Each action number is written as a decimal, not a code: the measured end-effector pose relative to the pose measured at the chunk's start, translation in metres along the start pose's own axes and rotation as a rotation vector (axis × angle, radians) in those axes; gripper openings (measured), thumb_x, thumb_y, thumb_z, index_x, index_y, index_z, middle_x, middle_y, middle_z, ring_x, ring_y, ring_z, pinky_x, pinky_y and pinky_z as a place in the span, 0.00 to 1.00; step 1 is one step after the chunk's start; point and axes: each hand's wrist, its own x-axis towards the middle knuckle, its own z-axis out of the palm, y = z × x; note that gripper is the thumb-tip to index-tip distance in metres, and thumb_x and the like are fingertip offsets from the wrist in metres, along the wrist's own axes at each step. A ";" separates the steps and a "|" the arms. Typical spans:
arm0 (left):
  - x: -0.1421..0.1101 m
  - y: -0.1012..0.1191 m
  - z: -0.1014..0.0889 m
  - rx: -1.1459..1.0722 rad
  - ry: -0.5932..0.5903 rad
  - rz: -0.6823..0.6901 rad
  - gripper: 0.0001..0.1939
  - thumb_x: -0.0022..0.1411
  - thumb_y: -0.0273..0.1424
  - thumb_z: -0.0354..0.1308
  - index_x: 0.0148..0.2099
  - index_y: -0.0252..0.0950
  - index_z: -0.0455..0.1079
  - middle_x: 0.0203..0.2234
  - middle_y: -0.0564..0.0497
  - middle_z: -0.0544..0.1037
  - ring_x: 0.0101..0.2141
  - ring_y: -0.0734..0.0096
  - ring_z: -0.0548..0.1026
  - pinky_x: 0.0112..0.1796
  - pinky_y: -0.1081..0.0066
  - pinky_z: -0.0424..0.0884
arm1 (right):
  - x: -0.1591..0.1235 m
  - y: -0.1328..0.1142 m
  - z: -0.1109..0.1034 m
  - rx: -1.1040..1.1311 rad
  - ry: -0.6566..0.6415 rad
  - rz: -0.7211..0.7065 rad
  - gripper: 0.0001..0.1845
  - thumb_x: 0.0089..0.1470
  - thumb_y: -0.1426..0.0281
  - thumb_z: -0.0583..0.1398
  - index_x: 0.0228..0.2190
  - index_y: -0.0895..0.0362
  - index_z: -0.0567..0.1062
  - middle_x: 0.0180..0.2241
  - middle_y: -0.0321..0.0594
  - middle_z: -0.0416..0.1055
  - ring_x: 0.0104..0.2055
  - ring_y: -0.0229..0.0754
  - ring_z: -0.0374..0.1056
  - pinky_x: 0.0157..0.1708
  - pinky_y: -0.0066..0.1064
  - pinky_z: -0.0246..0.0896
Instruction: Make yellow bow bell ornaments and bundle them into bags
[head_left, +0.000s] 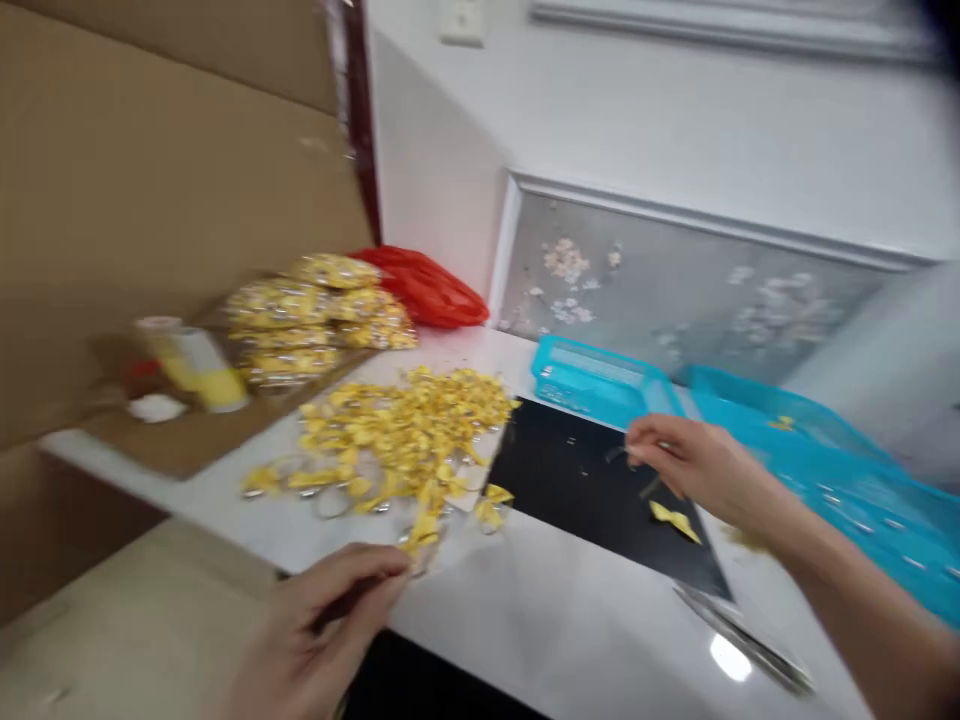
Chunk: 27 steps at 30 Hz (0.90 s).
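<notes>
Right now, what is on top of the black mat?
A yellow bow and a few tiny bits lie on the black mat; whatever the right hand covers cannot be seen.

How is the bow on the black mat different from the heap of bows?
The lone bow is a single piece; the heap holds many, jumbled together.
The lone bow lies on the black mat below the right hand; the heap spreads over the white table, its near edge at the left hand.
Both are yellow.

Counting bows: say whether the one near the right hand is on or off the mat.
On: the yellow bow lies on the black mat, inside its edge.
</notes>
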 end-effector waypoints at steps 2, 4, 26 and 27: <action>-0.005 0.005 -0.002 -0.076 -0.157 0.001 0.08 0.60 0.38 0.59 0.33 0.45 0.79 0.26 0.54 0.83 0.26 0.69 0.80 0.27 0.78 0.76 | 0.001 0.002 0.013 -0.074 -0.055 -0.055 0.08 0.52 0.63 0.60 0.26 0.53 0.74 0.17 0.34 0.71 0.14 0.36 0.61 0.15 0.27 0.54; -0.008 0.008 -0.005 -0.120 -0.167 0.029 0.08 0.62 0.34 0.57 0.36 0.45 0.78 0.26 0.54 0.81 0.24 0.72 0.77 0.25 0.78 0.74 | 0.004 -0.004 0.026 -0.109 -0.064 -0.127 0.09 0.53 0.62 0.58 0.27 0.52 0.74 0.20 0.35 0.73 0.16 0.38 0.65 0.17 0.27 0.56; 0.009 -0.006 -0.078 -0.018 -0.034 -0.057 0.19 0.65 0.41 0.46 0.24 0.39 0.64 0.18 0.55 0.65 0.21 0.71 0.66 0.22 0.75 0.63 | 0.055 -0.173 0.113 -0.238 -0.425 -0.670 0.14 0.58 0.82 0.54 0.30 0.55 0.76 0.29 0.35 0.73 0.32 0.37 0.69 0.32 0.26 0.59; 0.010 -0.011 -0.086 -0.021 -0.003 -0.082 0.19 0.64 0.41 0.48 0.25 0.39 0.65 0.18 0.54 0.66 0.22 0.70 0.66 0.22 0.75 0.64 | 0.064 -0.178 0.120 -0.262 -0.405 -0.675 0.13 0.58 0.82 0.56 0.31 0.55 0.77 0.30 0.36 0.73 0.33 0.38 0.69 0.33 0.26 0.59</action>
